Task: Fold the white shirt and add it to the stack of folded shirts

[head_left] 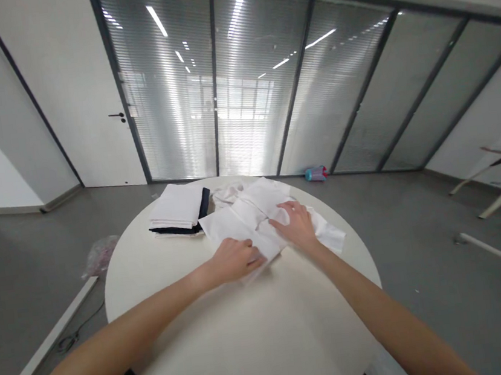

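Observation:
A white garment (254, 214) lies partly folded on the far half of a round white table (250, 333). My left hand (235, 257) is curled over the garment's near edge, fingers closed and pinching the cloth. My right hand (298, 224) rests flat on the garment's right part, fingers stretched out and pressing it down. Both forearms reach in from the bottom of the view.
A stack of folded white and dark clothes (180, 211) sits at the table's far left. A crumpled plastic bag (98, 255) and a small pink-and-blue bottle (316, 173) lie on the grey floor. Glass partitions with blinds stand behind; a door at left.

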`<state>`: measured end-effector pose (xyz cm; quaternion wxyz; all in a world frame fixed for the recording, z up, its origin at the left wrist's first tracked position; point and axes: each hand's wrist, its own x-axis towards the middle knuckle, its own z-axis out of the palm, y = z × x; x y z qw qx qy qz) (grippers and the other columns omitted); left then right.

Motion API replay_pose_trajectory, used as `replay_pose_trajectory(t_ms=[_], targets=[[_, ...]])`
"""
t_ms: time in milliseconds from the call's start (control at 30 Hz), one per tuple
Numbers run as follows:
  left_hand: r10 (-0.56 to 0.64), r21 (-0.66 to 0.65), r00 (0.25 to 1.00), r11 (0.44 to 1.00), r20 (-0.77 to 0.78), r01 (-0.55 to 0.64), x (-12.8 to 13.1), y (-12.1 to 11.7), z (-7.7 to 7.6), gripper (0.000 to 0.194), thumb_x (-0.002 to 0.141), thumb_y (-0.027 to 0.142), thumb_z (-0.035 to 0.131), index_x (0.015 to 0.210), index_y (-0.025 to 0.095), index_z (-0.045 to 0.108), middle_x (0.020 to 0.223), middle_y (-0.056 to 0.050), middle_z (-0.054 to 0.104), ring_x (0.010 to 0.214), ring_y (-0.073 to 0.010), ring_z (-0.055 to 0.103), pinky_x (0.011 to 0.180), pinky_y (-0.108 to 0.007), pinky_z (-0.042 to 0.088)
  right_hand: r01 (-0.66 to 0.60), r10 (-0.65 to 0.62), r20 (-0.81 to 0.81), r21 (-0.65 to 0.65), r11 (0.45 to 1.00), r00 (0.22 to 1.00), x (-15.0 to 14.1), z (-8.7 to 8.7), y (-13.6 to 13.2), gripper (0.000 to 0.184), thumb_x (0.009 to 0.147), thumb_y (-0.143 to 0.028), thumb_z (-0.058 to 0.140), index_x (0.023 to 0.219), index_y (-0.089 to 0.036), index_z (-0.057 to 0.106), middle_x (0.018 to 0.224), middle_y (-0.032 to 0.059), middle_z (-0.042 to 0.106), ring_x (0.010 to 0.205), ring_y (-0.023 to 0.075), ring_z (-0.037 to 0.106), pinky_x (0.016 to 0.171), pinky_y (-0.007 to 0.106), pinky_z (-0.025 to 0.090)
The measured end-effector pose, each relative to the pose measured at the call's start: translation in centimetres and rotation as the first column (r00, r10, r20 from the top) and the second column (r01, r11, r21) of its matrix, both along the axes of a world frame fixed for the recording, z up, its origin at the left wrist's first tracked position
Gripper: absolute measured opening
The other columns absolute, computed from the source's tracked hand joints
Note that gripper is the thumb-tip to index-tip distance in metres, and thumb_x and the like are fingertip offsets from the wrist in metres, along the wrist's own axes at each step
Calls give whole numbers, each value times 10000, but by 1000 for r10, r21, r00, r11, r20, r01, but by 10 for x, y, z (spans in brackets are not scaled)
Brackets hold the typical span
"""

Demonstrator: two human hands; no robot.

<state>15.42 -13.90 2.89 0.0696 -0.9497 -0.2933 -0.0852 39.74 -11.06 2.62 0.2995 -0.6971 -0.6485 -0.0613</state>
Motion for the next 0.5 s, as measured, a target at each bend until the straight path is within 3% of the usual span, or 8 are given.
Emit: replay_pose_trajectory(t_ms=[33,100,200,267,367,500], targets=[[2,16,1000,1000,22,-3,4,8,1,294,1005,319,415,1081,209,678,1014,-82,691,790,-216,678,663,-335,462,-55,60,70,-77,996,996,-7,1,0,468,802,-382,645,1258,-286,606,1335,104,518,1195,310,517,1026,473,415],[-33,74,999,997,39,30,13,26,0,371,925,119,451,1248,210,609,1177,-111,665,968,-234,664,767,-356,466,-106,129,125,-172,979,984,-16,2,0,473,823,-349,635,1290,-284,596,1285,119,579,1099,289,583,935,405,469],[-124,104,992,987,-16,125,23,48,-3,435,825,71,530,1242,172,606,1195,-139,659,1103,-267,609,960,-441,393,-98,121,126,-181,979,985,-17,10,3,402,833,-297,626,1234,-278,645,1191,135,652,1004,283,638,835,357,498],[-148,87,988,985,-47,151,27,53,0,297,800,104,568,1074,149,671,1064,-130,692,1018,-266,629,1001,-474,345,-57,67,72,-137,989,995,-5,23,8,354,837,-268,598,1182,-257,676,1138,124,687,976,281,656,824,361,504],[-194,87,981,977,-26,195,23,44,15,134,789,102,564,828,156,680,862,-85,690,867,-228,633,962,-436,351,-9,10,-128,13,1000,992,30,53,15,295,839,-197,530,1064,-197,721,1006,94,734,894,241,675,824,355,515],[-227,86,969,972,97,219,-25,7,44,119,794,113,562,750,186,645,791,-47,649,792,-197,603,826,-354,390,55,33,-364,231,971,931,86,85,16,202,820,-236,614,941,-126,733,844,93,730,767,210,670,723,339,540]])
